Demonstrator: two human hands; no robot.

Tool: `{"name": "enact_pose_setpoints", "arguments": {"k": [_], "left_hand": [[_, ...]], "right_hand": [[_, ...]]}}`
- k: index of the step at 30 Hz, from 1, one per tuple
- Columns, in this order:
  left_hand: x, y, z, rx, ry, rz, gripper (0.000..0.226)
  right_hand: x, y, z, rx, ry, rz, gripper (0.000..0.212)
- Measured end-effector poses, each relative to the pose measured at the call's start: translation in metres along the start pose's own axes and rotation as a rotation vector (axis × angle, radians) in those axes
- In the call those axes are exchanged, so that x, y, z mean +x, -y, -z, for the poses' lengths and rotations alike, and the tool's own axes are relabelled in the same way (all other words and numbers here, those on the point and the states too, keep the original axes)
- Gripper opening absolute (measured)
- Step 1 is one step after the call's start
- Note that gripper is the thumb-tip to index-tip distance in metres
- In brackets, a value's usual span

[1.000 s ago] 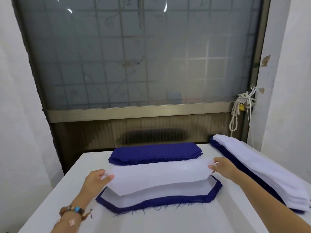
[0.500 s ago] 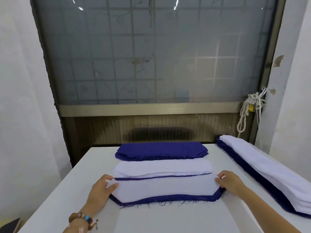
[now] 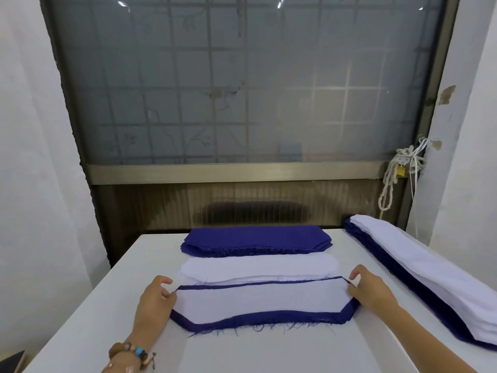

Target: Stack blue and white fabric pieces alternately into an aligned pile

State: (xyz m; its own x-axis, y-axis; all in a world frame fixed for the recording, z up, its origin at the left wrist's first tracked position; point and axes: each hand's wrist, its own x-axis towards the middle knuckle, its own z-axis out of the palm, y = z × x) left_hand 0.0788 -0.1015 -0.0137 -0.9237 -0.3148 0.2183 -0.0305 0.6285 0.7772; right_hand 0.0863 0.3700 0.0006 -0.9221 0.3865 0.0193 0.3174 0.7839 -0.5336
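A white fabric piece [image 3: 261,300] lies flat on a slightly larger blue fabric piece [image 3: 269,317] at the front middle of the white table [image 3: 269,354]. The blue shows as a border along the front and back edges. My left hand [image 3: 154,300] sits at the left end, loosely curled fingertips touching the white piece's corner. At the right end, my right hand [image 3: 372,290] touches the other corner with its fingertips, thumb lifted. Behind lie a stack of white pieces [image 3: 258,267] and a stack of blue pieces [image 3: 255,239].
A long pile of alternating blue and white pieces [image 3: 419,273] runs along the table's right side. A window with a metal sill [image 3: 236,170] stands behind the table. A bundle of rope [image 3: 395,173] hangs at the right. White walls close in on both sides.
The white piece, held up in the air by both ends a second ago, now lies flat on the blue piece. Both hands came down with it and their pinch has loosened.
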Motion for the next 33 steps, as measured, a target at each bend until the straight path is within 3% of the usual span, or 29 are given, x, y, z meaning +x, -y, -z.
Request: {"name": "enact_pose_setpoints", "arguments": {"k": [5,10,17,21,24,27,33], "left_hand": [[0.015,-0.012,-0.007,0.116,-0.070,0.026,0.022],[0.034,-0.040,-0.036,0.169,-0.078,-0.118,0.020],[0.077,-0.094,-0.086,0.388,0.103,-0.419,0.039],[0.096,-0.114,-0.120,0.574,0.237,-0.441,0.044],[0.112,-0.125,-0.139,0.649,0.278,-0.365,0.034],[0.132,-0.136,-0.150,0.717,0.325,-0.303,0.028],[0.155,-0.129,-0.167,0.733,0.236,-0.424,0.032]], "right_hand": [[0.010,0.019,-0.007,-0.120,-0.106,0.060,0.010],[0.027,0.060,-0.023,-0.147,-0.083,0.221,0.011],[0.058,0.129,-0.046,-0.205,-0.070,0.470,0.035],[0.076,0.165,-0.062,-0.252,0.021,0.536,0.043],[0.090,0.186,-0.078,-0.288,0.095,0.538,0.045],[0.107,0.203,-0.088,-0.301,0.089,0.505,0.034],[0.132,0.213,-0.097,-0.228,0.066,0.447,0.016]]}}
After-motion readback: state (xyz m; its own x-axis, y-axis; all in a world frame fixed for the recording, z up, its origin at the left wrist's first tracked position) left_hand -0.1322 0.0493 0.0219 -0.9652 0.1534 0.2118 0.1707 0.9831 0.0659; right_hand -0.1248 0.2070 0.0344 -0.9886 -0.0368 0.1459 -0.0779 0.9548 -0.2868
